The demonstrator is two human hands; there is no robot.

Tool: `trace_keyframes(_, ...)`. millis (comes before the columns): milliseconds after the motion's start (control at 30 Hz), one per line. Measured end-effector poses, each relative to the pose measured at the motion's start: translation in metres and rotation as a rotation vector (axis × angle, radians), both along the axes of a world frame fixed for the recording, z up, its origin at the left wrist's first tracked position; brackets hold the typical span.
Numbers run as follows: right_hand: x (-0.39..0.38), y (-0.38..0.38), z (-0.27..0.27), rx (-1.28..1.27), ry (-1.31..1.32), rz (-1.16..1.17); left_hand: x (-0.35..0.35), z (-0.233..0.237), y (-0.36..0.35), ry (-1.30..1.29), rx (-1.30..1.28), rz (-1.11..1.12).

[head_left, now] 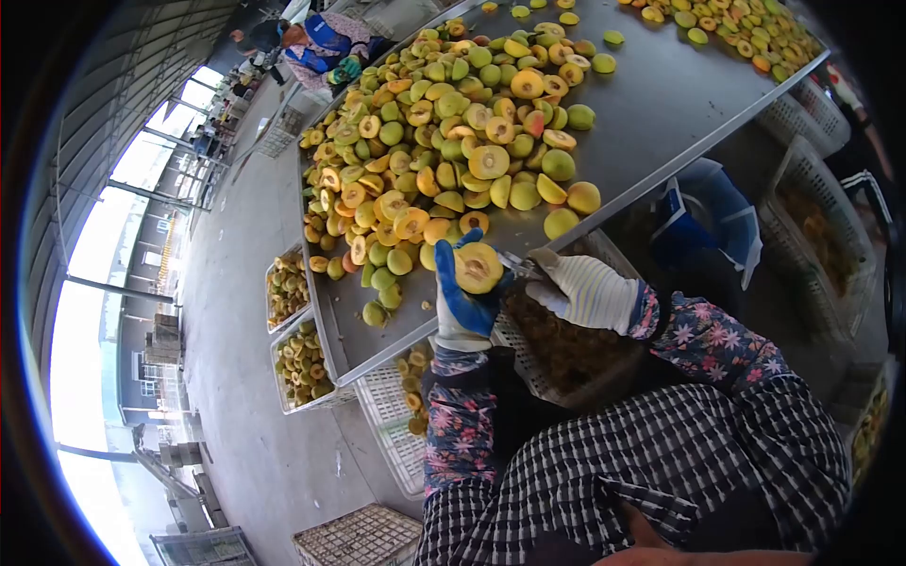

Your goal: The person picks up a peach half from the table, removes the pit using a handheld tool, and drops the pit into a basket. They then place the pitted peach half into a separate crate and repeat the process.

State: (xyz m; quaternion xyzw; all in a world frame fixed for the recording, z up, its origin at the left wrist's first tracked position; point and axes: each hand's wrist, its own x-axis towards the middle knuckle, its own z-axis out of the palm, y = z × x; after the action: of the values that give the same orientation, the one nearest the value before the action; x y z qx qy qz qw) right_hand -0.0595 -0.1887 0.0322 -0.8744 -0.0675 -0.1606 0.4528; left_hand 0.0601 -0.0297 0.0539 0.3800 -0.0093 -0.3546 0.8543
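Note:
My left hand (462, 300), in a blue-coated white glove, is closed around a peach half (478, 268) with its cut yellow face turned up. In my right hand (590, 291), gloved in striped white cloth, is a small metal hand tool (517, 265). Its tip comes right up to the edge of the peach half, and the exact shape of its working end cannot be made out. Both hands are over the near edge of a metal table (651, 123). Just beyond them lies a large heap of halved green-yellow peaches (444, 141).
Below my hands stands a crate of brown scraps (576, 349). Crates of peach halves (304, 363) line the table's left end. A blue bin (694, 222) and a white crate (821, 236) are at right. A person in a blue vest (330, 42) works at the far side.

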Motion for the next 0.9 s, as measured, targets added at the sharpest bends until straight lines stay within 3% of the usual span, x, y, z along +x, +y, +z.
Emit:
trace_keyframes(133, 0.004, 0.007, -0.015, -0.101, -0.097, -0.104, -0.006, -0.033, -0.013, -0.178, 0.034, 0.013)
trace_keyframes(233, 0.005, 0.011, -0.021, -0.158, -0.044, -0.102, -0.015, -0.026, -0.018, -0.336, 0.203, 0.051)
trace_keyframes(433, -0.002, 0.014, -0.012, -0.286, 0.15, -0.036, -0.013, -0.046, -0.016, -0.338, 0.258, 0.06)
trace_keyframes(533, -0.005, 0.016, -0.017, -0.389, 0.139, 0.001, -0.014, -0.045, -0.01, -0.486, 0.377, 0.032)
trace_keyframes(733, -0.007, 0.02, -0.024, -0.202, 0.283, 0.059, -0.002, -0.048, 0.002, -0.221, 0.291, -0.157)
trace_keyframes(833, 0.002, 0.015, -0.032, -0.188, 0.358, 0.086, 0.002, -0.058, 0.002, -0.159, 0.195, -0.135)
trace_keyframes(900, 0.007, 0.016, -0.04, -0.084, 0.446, 0.119, -0.013, -0.053, -0.015, -0.282, 0.154, 0.152)
